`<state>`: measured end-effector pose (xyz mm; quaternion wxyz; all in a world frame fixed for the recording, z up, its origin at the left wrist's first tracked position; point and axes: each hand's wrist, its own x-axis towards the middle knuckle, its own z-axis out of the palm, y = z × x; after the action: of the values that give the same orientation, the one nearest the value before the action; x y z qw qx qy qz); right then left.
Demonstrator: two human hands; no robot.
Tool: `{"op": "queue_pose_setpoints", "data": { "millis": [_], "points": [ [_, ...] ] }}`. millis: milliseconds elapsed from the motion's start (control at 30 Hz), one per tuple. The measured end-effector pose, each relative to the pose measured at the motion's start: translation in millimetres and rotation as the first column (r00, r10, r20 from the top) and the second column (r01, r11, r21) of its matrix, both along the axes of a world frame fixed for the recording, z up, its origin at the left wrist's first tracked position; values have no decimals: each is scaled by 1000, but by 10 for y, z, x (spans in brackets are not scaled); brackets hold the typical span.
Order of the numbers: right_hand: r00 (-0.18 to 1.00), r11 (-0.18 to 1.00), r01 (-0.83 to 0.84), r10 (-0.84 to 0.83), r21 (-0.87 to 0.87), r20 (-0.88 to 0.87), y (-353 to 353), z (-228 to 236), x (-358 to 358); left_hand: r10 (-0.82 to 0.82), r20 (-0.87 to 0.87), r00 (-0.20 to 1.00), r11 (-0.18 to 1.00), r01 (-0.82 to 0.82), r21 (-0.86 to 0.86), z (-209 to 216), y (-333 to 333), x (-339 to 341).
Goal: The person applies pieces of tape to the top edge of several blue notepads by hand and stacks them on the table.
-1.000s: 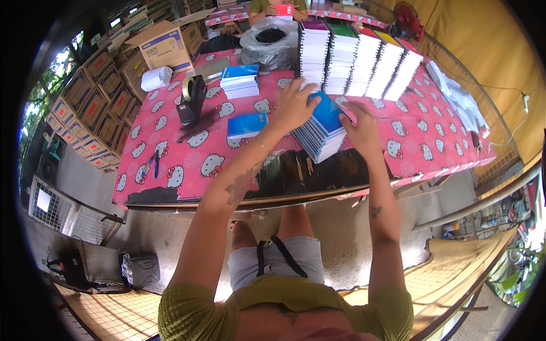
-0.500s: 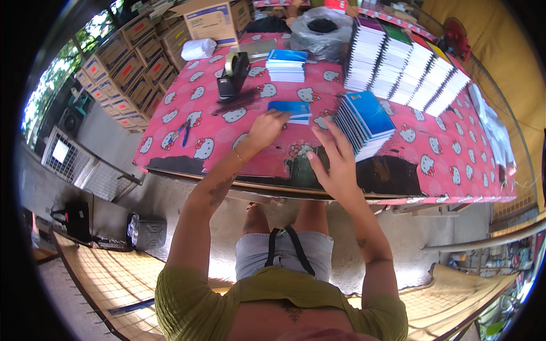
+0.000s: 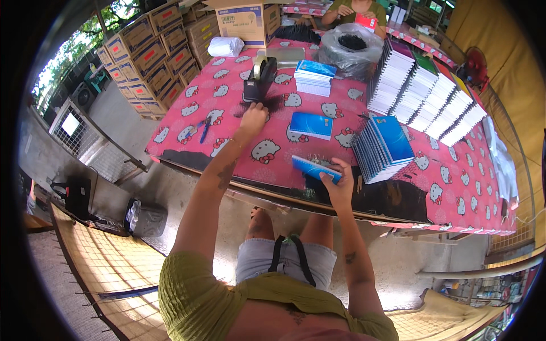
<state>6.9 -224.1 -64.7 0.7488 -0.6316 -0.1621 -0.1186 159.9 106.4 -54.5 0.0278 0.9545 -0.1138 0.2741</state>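
Note:
My right hand point(image 3: 341, 186) grips a small blue-covered notebook point(image 3: 311, 167) by its right end, tilted above the front edge of the table. My left hand point(image 3: 255, 117) reaches forward with fingers curled down at a pile of thin black strands, perhaps binding coils point(image 3: 277, 103); what lies in its fingertips is hidden. Between and beyond my hands, a low stack of blue notebooks point(image 3: 311, 125) lies flat. To the right rises a taller stack of spiral-bound blue notebooks point(image 3: 392, 139). Farther back sits another blue-topped stack point(image 3: 314, 77).
A black tape dispenser point(image 3: 260, 79) stands just beyond my left hand; blue pens point(image 3: 205, 129) lie left. Tall rows of notebooks point(image 3: 421, 85) and a clear bag of black coils point(image 3: 351, 50) fill the back right. Across the table, a co-worker's hand point(image 3: 344, 9) shows near a red item.
My left hand has left the low notebook stack and moved to the black strands. My right hand, empty before, now holds a blue notebook nearer the table's edge. The view has shifted.

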Motion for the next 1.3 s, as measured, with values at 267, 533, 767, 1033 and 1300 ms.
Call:
{"op": "queue_pose_setpoints", "data": {
  "millis": [267, 533, 767, 1033, 1300],
  "points": [
    [986, 966, -143, 119, -214, -120, -158, 32, 158, -32, 298, 954, 949, 123, -291, 410, -621, -369],
    [980, 974, -175, 158, -147, -120, -74, -46, 187, -337, 36, 941, 622, 251, -742, 407, -866, -1511],
    [975, 967, -196, 174, -163, -140, -97, 38, 122, -328, 56, 943, 658, 270, -703, 412, -863, -1625],
    [975, 970, -194, 174, -146, -141, -88, 72, 107, -318, 129, 939, 660, 317, -681, 352, -853, -1571],
    [963, 939, -262, 239, -221, -126, -179, 67, 83, -492, 98, 865, 690, 456, -562, 511, -800, -1595]
  ]
}}
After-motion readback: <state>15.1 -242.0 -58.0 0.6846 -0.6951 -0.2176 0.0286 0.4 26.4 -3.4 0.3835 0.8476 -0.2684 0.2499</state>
